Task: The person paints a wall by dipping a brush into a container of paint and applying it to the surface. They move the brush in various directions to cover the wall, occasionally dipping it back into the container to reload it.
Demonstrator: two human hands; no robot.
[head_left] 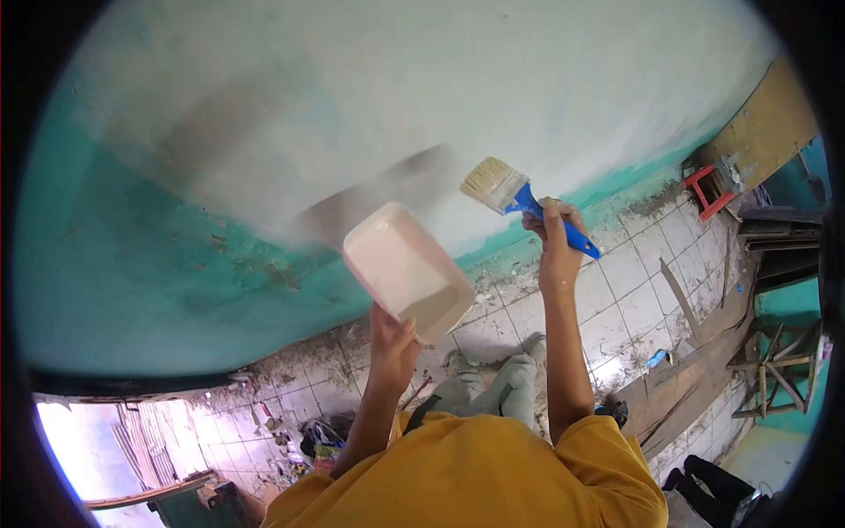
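Observation:
My left hand [393, 348] grips the lower end of a pale pink rectangular tray [409, 273], thumb over its rim. The tray is tilted, and whitish paint or liquid seems to lie inside. My right hand [556, 233] is closed around the blue handle of a wide paintbrush [506, 189]. Its pale bristles point up and left, apart from the tray. Both hands are in front of a wall [352, 97], whitish above and green lower down.
Dirty white floor tiles [616, 282] lie below. A red stool [709, 192] is at the right, near stacked dark panels [783, 242] and a wooden frame [779, 374]. Long brown boards [704, 378] lie on the floor. Clutter [321, 440] is at lower left.

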